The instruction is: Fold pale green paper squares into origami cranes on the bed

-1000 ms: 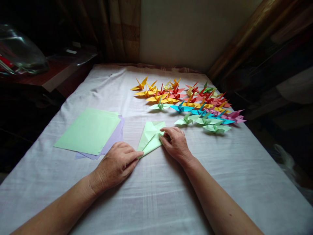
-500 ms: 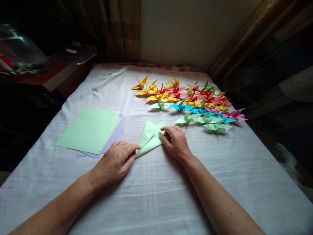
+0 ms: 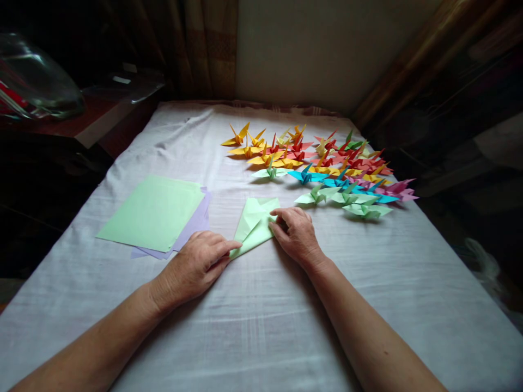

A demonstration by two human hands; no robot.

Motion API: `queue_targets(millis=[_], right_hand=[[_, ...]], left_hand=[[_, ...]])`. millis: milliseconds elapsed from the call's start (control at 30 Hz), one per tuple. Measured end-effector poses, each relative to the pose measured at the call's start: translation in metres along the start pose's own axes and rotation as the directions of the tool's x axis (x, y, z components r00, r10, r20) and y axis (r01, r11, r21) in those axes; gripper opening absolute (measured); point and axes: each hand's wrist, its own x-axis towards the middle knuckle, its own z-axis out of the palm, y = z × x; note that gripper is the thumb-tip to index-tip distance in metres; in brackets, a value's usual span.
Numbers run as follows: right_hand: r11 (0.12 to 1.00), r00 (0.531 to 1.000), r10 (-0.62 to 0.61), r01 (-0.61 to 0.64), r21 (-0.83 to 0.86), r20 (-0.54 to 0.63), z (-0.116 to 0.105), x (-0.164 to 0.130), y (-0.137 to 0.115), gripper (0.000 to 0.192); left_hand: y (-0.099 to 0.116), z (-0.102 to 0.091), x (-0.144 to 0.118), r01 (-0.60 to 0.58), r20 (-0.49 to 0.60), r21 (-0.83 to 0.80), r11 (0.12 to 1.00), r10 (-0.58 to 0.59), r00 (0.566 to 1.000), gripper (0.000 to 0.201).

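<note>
A partly folded sheet of light green origami paper [image 3: 258, 226] lies on the cloth between my hands, with creased flaps on its upper face. My left hand [image 3: 202, 258] pinches its lower left corner, the index finger stretched along the tip and the thumb tucked beneath. At the right edge my right hand [image 3: 296, 234] grips the paper between thumb and curled index finger. Left of the folded piece is a stack of flat light green sheets [image 3: 151, 212], lying over some purple sheets [image 3: 196, 223].
Several folded paper cranes [image 3: 327, 163] in yellow, red, blue, pink and green stand in rows at the back right of the white cloth-covered table [image 3: 253, 332]. A dark red side table [image 3: 93, 125] at the left bears a clear glass jar [image 3: 44, 81].
The whole view has shifted slightly. Both hands stay on the folded green paper, with hardly any change in their grip or in its shape.
</note>
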Motion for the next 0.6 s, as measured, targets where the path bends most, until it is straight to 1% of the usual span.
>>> queue_targets(millis=[100, 233, 300, 400, 600], right_hand=[[1.000, 1.000, 0.012, -0.012, -0.007, 0.018, -0.0003, 0.0000, -0.0005, 0.015], [1.000, 1.000, 0.018, -0.018, -0.013, 0.018, 0.0005, 0.0001, 0.0000, 0.015], [1.000, 1.000, 0.017, -0.017, -0.013, 0.009, 0.0013, 0.0001, 0.0004, 0.016], [1.000, 1.000, 0.021, -0.021, -0.010, 0.000, 0.0021, -0.0001, 0.0008, 0.015], [1.000, 1.000, 0.021, -0.021, -0.012, -0.006, 0.0028, -0.0011, 0.0016, 0.013]], left_hand=[[0.0003, -0.0005, 0.0003, -0.028, 0.019, 0.019, 0.999, 0.028, 0.999, 0.033], [-0.0008, 0.0018, -0.0001, -0.087, 0.013, 0.113, 0.990, 0.086, 0.996, 0.039], [-0.0017, 0.0038, -0.0005, -0.113, 0.052, 0.146, 0.983, 0.106, 0.993, 0.042], [-0.0025, 0.0059, -0.0010, -0.110, 0.104, 0.157, 0.981, 0.094, 0.990, 0.045], [-0.0017, 0.0053, -0.0005, -0.108, 0.120, 0.171, 0.979, 0.088, 0.989, 0.044]])
